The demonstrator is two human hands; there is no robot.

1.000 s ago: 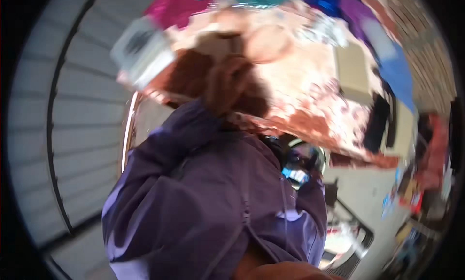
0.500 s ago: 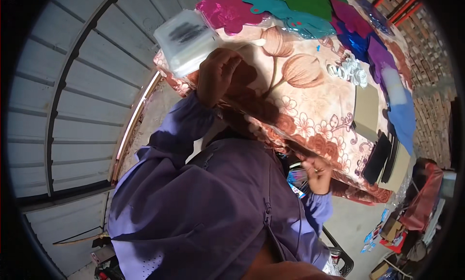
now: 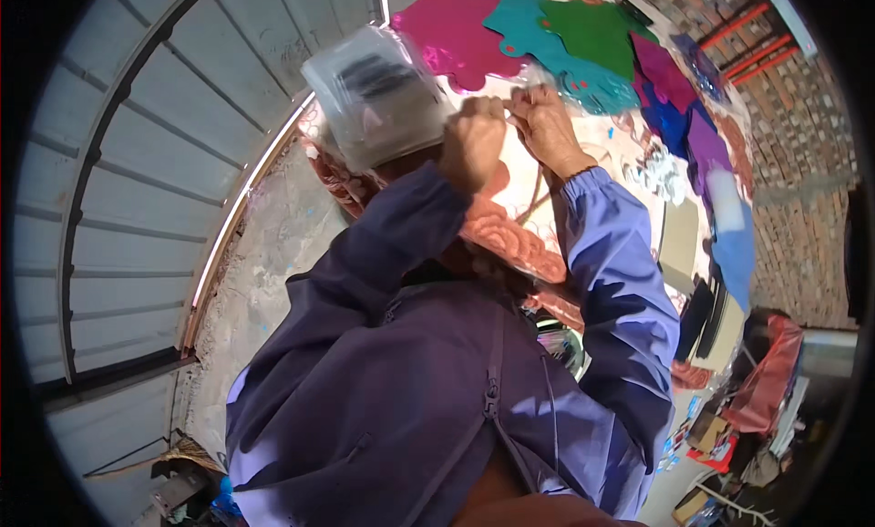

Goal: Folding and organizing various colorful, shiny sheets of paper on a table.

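Both my hands meet above the far left part of the table, fingertips almost touching. My left hand [image 3: 476,142] is closed, its thumb and fingers pressed together beside the stack of clear plastic bags [image 3: 410,117]. My right hand [image 3: 550,130] is pinched just right of it, near the teal foil sheet [image 3: 565,76]. Something small and pale shows between the fingertips, too small to name. The flowered tablecloth [image 3: 515,235] lies under both hands.
Magenta [image 3: 456,30], green [image 3: 597,35] and purple shaped foil sheets lie along the table's far side. White crumpled pieces [image 3: 661,173], a beige board [image 3: 679,235] and black strips [image 3: 694,319] are at the right. A ribbed metal wall [image 3: 146,190] stands left.
My right hand has risen from the table's near edge to the far side, beside the left. My left hand has moved right and slightly away. The view has shifted a little.
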